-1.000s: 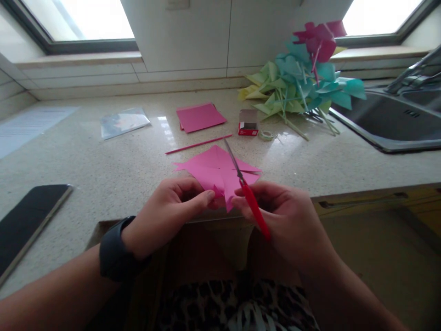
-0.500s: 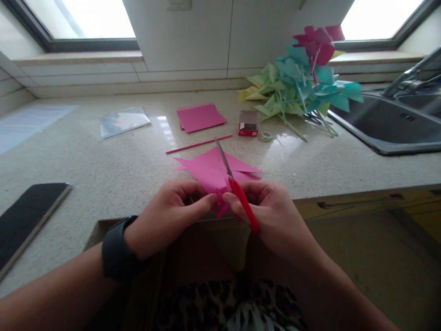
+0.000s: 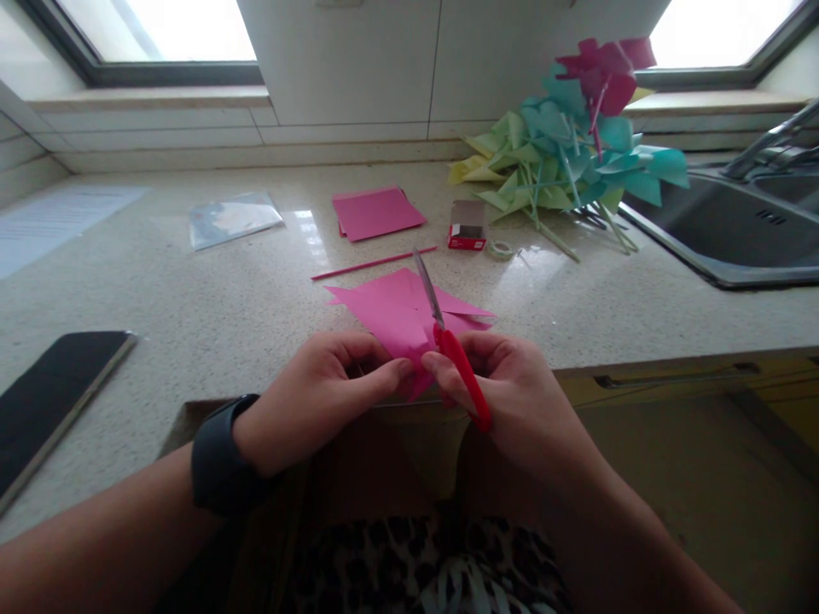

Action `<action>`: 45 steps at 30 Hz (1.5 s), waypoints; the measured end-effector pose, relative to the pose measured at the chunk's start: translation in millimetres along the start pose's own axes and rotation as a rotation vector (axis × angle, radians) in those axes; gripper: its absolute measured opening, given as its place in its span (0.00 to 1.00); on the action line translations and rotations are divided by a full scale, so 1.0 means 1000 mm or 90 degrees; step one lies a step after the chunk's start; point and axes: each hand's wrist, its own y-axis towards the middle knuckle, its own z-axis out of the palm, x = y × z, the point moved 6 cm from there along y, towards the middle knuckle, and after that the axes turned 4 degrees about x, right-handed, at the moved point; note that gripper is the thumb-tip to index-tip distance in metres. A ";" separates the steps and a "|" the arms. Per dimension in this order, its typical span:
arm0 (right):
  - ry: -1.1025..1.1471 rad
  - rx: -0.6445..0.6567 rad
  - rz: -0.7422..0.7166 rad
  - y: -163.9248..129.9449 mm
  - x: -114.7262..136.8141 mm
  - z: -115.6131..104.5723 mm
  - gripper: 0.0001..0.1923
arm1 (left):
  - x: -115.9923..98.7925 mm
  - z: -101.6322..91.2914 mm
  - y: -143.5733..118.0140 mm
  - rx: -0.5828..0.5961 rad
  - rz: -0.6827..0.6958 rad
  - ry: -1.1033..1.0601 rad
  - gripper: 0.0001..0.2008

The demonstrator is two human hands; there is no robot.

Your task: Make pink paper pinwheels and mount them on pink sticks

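A pink paper sheet (image 3: 387,307) with slits cut into its corners lies at the counter's front edge. My left hand (image 3: 349,375) pinches its near corner between thumb and fingers. My right hand (image 3: 505,384) has its thumb and fingers at the same corner, close to the left thumb. Red-handled scissors (image 3: 461,367) rest in the right hand, blades pointing up and away over the paper. Behind the paper lies a thin pink stick (image 3: 374,263). A stack of pink paper squares (image 3: 379,213) sits farther back.
A small red box (image 3: 467,226) and a tape roll (image 3: 500,249) stand beyond the paper. Paper pinwheels (image 3: 563,145) are heaped at the back right, beside the sink (image 3: 735,230). A phone (image 3: 57,392), a clear packet (image 3: 234,222) and a printed sheet (image 3: 57,222) lie leftward.
The whole view has shifted slightly. Both hands keep hold at the near corner, where the creased paper tip between the thumbs now looks flatter. The scissors stay in the right hand.
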 end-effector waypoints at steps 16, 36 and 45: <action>-0.098 0.175 0.202 -0.057 -0.041 -0.031 0.23 | -0.008 -0.008 0.000 -0.049 0.040 -0.034 0.09; -0.126 0.172 0.244 -0.051 -0.043 -0.028 0.24 | -0.007 -0.007 0.001 -0.045 0.036 -0.001 0.10; -0.126 0.164 0.249 -0.052 -0.040 -0.029 0.19 | -0.008 -0.006 0.001 -0.034 0.016 -0.035 0.09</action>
